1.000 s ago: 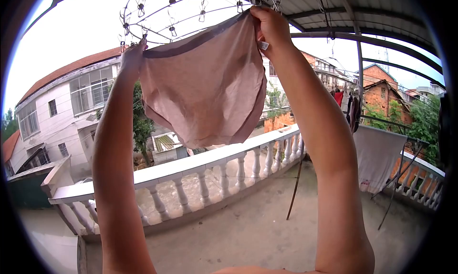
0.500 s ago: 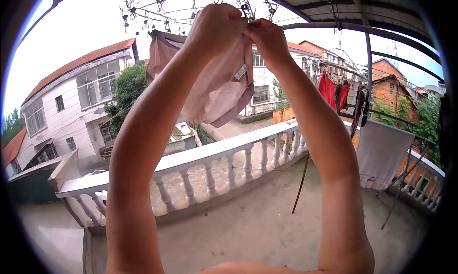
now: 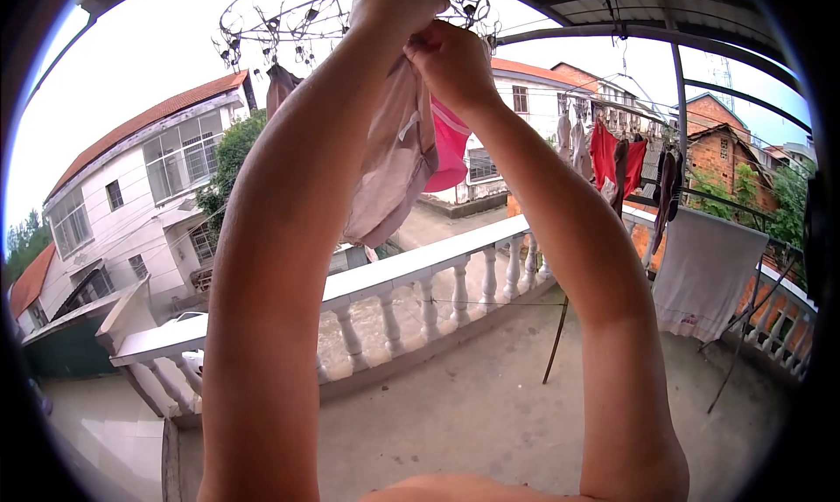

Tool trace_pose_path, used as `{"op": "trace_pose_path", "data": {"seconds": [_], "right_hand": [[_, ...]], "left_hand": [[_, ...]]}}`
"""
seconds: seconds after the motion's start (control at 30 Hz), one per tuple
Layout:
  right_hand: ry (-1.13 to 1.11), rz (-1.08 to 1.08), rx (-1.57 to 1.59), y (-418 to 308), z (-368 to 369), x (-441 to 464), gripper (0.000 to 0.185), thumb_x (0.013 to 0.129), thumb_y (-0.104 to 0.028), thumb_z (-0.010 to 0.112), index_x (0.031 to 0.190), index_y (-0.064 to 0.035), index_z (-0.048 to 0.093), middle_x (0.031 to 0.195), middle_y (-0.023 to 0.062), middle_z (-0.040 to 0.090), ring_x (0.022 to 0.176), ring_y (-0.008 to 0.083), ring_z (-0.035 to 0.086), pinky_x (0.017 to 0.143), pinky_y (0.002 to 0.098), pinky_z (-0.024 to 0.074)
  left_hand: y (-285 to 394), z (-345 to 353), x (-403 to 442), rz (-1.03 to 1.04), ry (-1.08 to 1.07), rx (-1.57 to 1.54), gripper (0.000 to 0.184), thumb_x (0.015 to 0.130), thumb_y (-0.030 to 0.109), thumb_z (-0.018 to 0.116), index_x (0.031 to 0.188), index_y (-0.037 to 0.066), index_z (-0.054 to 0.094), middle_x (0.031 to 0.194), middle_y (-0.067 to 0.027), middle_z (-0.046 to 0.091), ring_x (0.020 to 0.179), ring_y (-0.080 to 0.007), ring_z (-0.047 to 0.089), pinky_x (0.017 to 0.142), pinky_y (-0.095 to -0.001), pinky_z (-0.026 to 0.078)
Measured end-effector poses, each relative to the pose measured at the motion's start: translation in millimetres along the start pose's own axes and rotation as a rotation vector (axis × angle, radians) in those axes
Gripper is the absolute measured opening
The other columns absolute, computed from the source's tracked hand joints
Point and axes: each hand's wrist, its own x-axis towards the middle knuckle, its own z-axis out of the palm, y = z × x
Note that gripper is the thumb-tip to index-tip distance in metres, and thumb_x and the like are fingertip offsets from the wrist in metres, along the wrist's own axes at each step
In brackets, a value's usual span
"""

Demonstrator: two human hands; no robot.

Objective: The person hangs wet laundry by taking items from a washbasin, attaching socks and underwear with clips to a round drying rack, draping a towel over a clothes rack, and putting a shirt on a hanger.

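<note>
A pinkish-beige pair of underpants (image 3: 398,165) hangs from the round wire rack with clips (image 3: 289,17), partly behind my left forearm. Its dark waistband corner shows left of that arm, near a clip. My right hand (image 3: 453,60) pinches the upper right part of the cloth. Just above it, my left hand (image 3: 394,8) is closed at the rack's lower edge; what its fingers hold is too small to make out. A bright pink cloth (image 3: 449,148) shows behind the underpants.
A white balustrade (image 3: 437,270) crosses the terrace. To the right, red garments (image 3: 604,156) and dark socks hang on a line, and a pale towel (image 3: 704,270) hangs over a stand. A thin pole (image 3: 556,340) leans by the balustrade. Houses stand beyond.
The left hand let go of the left waistband corner and crossed over beside the right hand. Both hands then moved slightly left with the cloth. The pink cloth has come into view.
</note>
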Motion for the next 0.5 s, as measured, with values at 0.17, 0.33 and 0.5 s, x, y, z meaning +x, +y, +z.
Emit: {"op": "trace_pose_path", "data": {"seconds": [0.17,0.33,0.5], "right_hand": [[-0.099,0.175,0.231,18.7,-9.1,-8.3,0.016,0.076,-0.016,0.065,0.085,-0.0027,0.068,0.078,0.0059,0.067,0.072,0.0129,0.061,0.069,0.0254,0.0465],[-0.072,0.438,0.436,35.2,-17.0,-14.5,0.016,0.078,-0.012,0.063,0.086,0.0007,0.067,0.072,0.0062,0.064,0.06,0.0098,0.056,0.055,0.0236,0.0457],[-0.148,0.317,0.489,38.8,-16.4,-12.5,0.014,0.076,-0.008,0.061,0.087,0.0006,0.066,0.073,0.0065,0.064,0.059,0.011,0.056,0.056,0.0254,0.0468]], "left_hand": [[-36.7,27.7,31.0,0.611,-0.2,0.445,0.032,0.078,0.029,0.062,0.068,-0.001,0.064,0.056,-0.0123,0.061,0.047,-0.0177,0.058,0.04,-0.0315,0.043],[-21.5,7.6,-1.3,-0.037,-0.304,-0.331,0.036,0.08,0.025,0.059,0.052,0.003,0.061,0.046,-0.0056,0.055,0.037,-0.0137,0.048,0.035,-0.0289,0.036],[-32.4,13.6,0.3,-0.074,-0.322,-0.416,0.031,0.08,0.025,0.058,0.058,0.005,0.062,0.054,-0.0042,0.059,0.045,-0.0117,0.053,0.04,-0.0276,0.04]]}}
